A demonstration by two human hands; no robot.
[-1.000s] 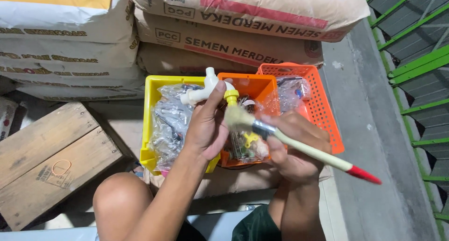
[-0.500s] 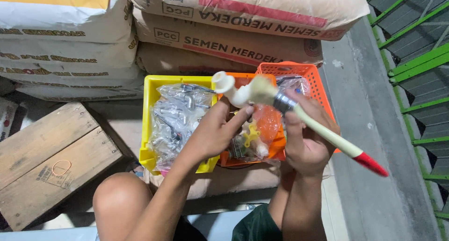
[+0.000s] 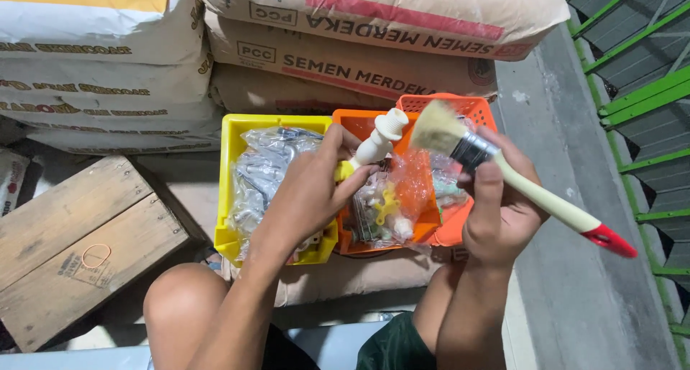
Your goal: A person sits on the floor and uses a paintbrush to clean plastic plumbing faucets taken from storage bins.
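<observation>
Left hand [image 3: 309, 190] fingers closed round white tap [image 3: 377, 141] – right hand [image 3: 503, 205] grips paintbrush [image 3: 503, 172]

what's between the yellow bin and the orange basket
In the head view, an orange bin of bagged white and yellow fittings sits between the yellow bin and orange basket.

Building-supply storeroom, stacked cement sacks [image 3: 374, 61], plastic baskets [image 3: 237, 190] of bagged pipe fittings [image 3: 266, 169], wooden crate [image 3: 79, 248], bare concrete floor [image 3: 568, 269]
</observation>
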